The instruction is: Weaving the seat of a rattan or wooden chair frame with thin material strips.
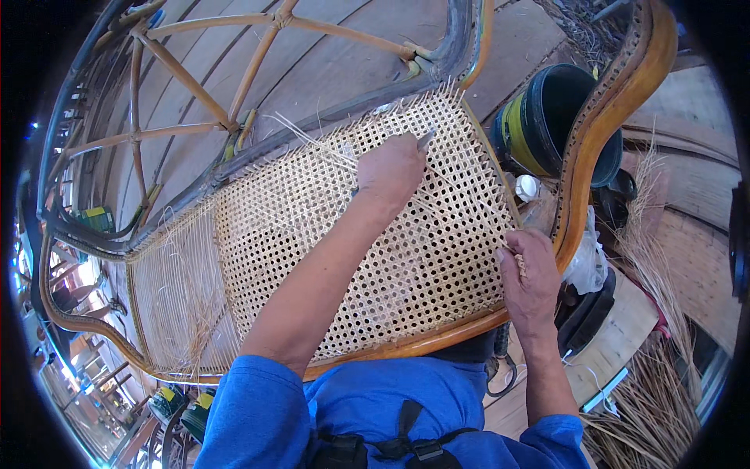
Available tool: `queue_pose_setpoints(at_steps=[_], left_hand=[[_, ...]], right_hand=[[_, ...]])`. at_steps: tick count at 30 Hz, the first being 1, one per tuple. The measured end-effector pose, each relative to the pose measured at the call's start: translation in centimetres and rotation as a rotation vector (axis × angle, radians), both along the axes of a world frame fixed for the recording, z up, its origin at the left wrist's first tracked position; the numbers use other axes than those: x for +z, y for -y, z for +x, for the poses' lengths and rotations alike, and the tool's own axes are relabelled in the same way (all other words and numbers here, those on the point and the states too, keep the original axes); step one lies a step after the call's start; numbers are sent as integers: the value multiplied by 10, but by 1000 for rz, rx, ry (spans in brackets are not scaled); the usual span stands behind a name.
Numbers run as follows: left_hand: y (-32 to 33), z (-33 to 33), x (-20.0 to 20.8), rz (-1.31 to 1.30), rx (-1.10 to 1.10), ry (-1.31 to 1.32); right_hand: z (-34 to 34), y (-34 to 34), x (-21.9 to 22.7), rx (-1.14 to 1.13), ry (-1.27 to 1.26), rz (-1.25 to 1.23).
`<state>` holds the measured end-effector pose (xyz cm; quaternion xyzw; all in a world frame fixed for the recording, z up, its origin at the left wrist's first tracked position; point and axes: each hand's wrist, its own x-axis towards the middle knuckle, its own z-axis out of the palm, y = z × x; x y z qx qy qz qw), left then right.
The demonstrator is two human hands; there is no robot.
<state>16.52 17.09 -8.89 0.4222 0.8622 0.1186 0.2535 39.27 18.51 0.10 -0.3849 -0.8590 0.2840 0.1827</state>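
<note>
A woven cane panel (406,266) with open holes stretches across a curved wooden furniture frame (437,336) in front of me. My left hand (393,170) is closed in a fist over the upper part of the weave. From it sticks the grey metal tip of a hand tool (426,139); the fist hides most of it, so its exact kind is unclear. At the panel's right edge, my right hand (533,270) pinches a thin cane strand (506,245) between thumb and fingers. Loose pale strands (301,134) stick up from the weave left of my left hand.
Straight strands (176,273) without cross weave fill the panel's left end. A dark bucket with a yellow band (523,133) stands beyond the right side, near a white round container (527,187). Bundles of cane (648,406) lie at lower right. Rattan poles (187,78) rise behind.
</note>
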Motion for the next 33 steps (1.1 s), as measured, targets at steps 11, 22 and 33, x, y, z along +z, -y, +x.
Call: queue_pose_setpoints(at_steps=[11, 22, 33], left_hand=[[7, -72, -19, -81, -217, -287], [38, -153, -33, -156, -80, -402], [71, -189, -36, -131, -103, -535]], right_hand=[[-19, -29, -26, 117, 186, 183], [-42, -39, -43, 230, 453, 85], [-38, -42, -44, 261, 467, 158]])
